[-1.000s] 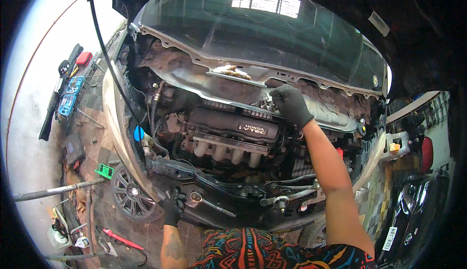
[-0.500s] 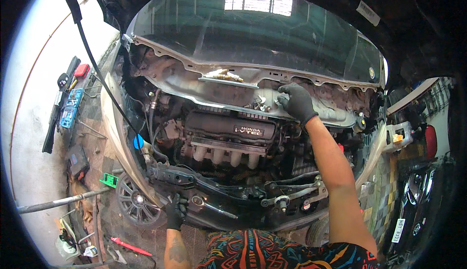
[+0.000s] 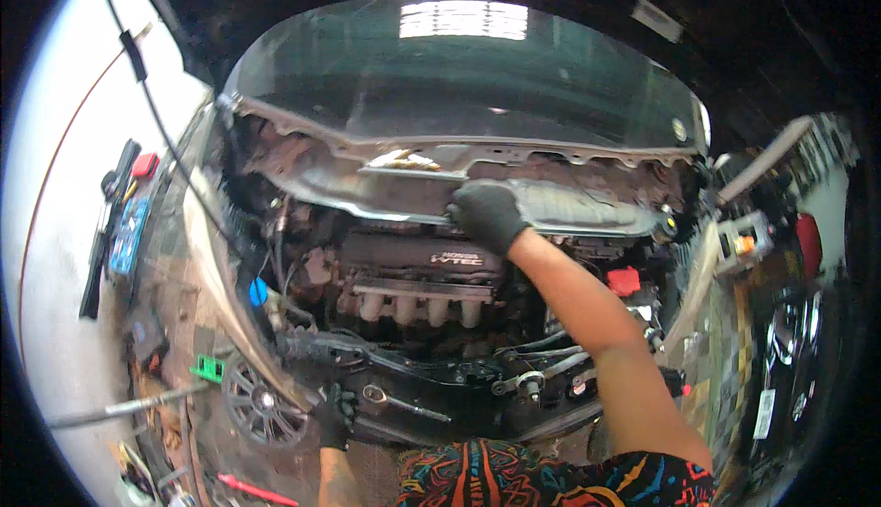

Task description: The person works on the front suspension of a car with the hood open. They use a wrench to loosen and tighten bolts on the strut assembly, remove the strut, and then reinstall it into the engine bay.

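Black-gloved, we are curling our right hand (image 3: 488, 214) around the stiff metal panel (image 3: 560, 206) edge; left hand (image 3: 336, 415) is gripping the front frame (image 3: 431, 420).

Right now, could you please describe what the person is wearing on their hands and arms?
Both hands wear dark, black-looking work gloves: the left hand and the right hand. Both forearms are bare from the glove cuffs back. The right arm's short sleeve is dark fabric with a bright pattern in orange, blue and red. No cables or markings show on the gloves.
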The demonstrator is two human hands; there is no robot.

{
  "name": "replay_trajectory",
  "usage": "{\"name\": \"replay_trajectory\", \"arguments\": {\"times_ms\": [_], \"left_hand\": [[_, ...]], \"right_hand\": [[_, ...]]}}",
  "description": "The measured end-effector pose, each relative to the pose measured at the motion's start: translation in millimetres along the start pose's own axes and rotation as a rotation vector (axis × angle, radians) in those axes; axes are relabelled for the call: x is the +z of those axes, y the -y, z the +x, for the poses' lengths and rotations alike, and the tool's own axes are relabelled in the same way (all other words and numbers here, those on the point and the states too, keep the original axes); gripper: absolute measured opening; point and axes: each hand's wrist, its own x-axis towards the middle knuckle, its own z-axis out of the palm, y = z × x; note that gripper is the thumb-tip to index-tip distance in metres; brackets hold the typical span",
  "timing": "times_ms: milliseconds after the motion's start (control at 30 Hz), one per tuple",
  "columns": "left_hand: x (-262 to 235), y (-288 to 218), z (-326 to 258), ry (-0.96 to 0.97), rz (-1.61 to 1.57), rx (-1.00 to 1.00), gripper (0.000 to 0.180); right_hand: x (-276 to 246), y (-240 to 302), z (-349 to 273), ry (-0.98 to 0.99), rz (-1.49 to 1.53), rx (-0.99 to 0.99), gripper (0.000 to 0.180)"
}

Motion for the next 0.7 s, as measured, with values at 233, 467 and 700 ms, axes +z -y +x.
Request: {"name": "replay_trajectory", "arguments": {"times_ms": [233,467,700], "left_hand": [[-8.9,0.7,6.4,0.026,0.015,-0.205,0.041],[0.9,-8.4,-0.5,0.044,0.012,-0.153,0.041],[-14.2,1.8,12.7,0.078,-0.006,-0.234,0.037]], "right_hand": [[8.8,7.0,7.0,0.079,0.0,-0.023,0.016],[-5.7,5.5,6.2,0.131,-0.076,-0.08,0.012],[-6.4,2.9,5.1,0.054,-0.018,-0.166,0.017]]}}
